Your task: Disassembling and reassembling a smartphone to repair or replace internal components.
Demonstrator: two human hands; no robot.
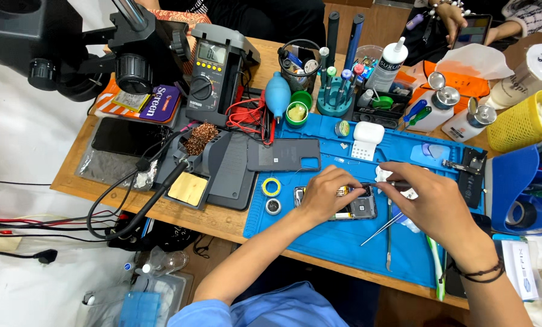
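The opened phone [349, 204] lies under both hands, left hand [326, 192] pinning it, right hand [425, 197] gripping a thin tool [387, 183].

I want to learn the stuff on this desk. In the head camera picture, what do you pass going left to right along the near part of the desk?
Yellow sponge → yellow tape ring → left hand on the opened phone → right hand → roll of black tape.
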